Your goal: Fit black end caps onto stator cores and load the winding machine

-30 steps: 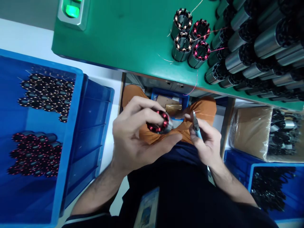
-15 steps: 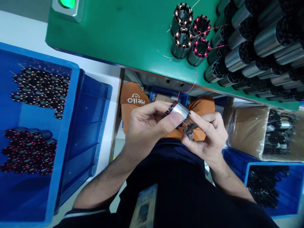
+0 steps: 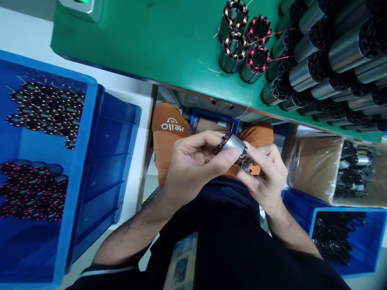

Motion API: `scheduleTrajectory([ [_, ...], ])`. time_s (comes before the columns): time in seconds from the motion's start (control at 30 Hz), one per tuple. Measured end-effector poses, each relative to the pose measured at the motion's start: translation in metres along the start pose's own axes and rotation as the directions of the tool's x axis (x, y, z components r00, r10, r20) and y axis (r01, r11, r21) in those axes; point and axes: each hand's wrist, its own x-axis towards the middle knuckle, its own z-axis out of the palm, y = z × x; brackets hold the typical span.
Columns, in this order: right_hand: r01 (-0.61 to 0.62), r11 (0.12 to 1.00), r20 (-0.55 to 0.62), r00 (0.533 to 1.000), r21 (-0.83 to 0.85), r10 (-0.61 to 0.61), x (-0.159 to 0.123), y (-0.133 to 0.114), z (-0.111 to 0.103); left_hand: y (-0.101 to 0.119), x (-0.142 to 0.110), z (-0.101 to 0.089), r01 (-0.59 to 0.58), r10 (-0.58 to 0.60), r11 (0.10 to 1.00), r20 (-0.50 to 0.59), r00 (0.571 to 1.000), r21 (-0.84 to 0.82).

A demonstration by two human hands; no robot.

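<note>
My left hand [image 3: 193, 169] is closed around a motor stator [image 3: 235, 146], a bright metal cylinder with black toothed ends and red winding wire. It is tilted above my lap, thumb on its side. A thin red wire [image 3: 250, 98] runs from it up toward the table edge. My right hand [image 3: 266, 171] is at the stator's right end, its index finger touching the black rim. Between that hand's thumb and fingers is a small dark grey piece [image 3: 245, 163], partly hidden, whose kind I cannot make out.
On the green table [image 3: 136, 44] stand copper-wound stators [image 3: 232, 56] and red-wound ones [image 3: 256, 62], beside stacked bare stators [image 3: 305, 72]. Left, a blue crate [image 3: 92, 108] holds wound stators in two groups. Right are a cardboard box [image 3: 314, 169] and a blue bin [image 3: 347, 208] with black parts.
Both hands and the stator have shifted slightly right and down in view. My right index finger now lies further over the stator's end. The stator remains in my left hand.
</note>
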Motion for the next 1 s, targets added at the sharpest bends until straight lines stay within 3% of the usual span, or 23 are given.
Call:
scheduleTrajectory([
  [0.13,-0.045,0.999,0.033,0.998,0.008,0.045,-0.002,0.0,-0.001,-0.007,0.0,0.0,-0.029,0.029,0.999,-0.004,1.0,0.041],
  [0.23,-0.097,0.992,0.103,0.991,0.08,0.089,-0.003,-0.001,-0.002,-0.024,0.003,-0.001,-0.125,0.134,0.987,-0.095,0.986,0.1],
  [0.4,-0.281,0.958,0.27,0.929,0.063,0.255,-0.004,0.007,0.002,-0.045,0.01,-0.017,-0.31,0.411,0.887,-0.28,0.867,0.343],
  [0.47,-0.357,0.934,0.333,0.879,-0.017,0.342,-0.007,0.018,0.005,-0.036,0.003,-0.03,-0.298,0.482,0.803,-0.268,0.834,0.516],
  [0.6,-0.384,0.914,0.486,0.778,-0.132,0.398,-0.021,0.05,0.009,0.001,-0.036,-0.06,-0.239,0.524,0.576,-0.128,0.842,0.781],
  [0.67,-0.361,0.917,0.562,0.729,-0.17,0.391,-0.029,0.068,0.012,0.021,-0.061,-0.084,-0.207,0.543,0.482,-0.105,0.833,0.851],
  [0.77,-0.366,0.91,0.64,0.656,-0.193,0.4,-0.035,0.091,0.021,0.06,-0.099,-0.138,-0.059,0.596,0.321,-0.153,0.789,0.945],
  [0.87,-0.348,0.923,0.681,0.637,-0.163,0.36,-0.033,0.102,0.029,0.103,-0.128,-0.206,0.272,0.615,0.199,-0.336,0.713,0.941],
  [0.93,-0.319,0.938,0.687,0.652,-0.135,0.321,-0.028,0.105,0.035,0.121,-0.137,-0.249,0.555,0.539,0.12,-0.524,0.66,0.823],
  [1.0,-0.288,0.951,0.694,0.661,-0.115,0.285,-0.021,0.104,0.041,0.123,-0.138,-0.283,0.666,0.472,0.078,-0.616,0.631,0.742],
])
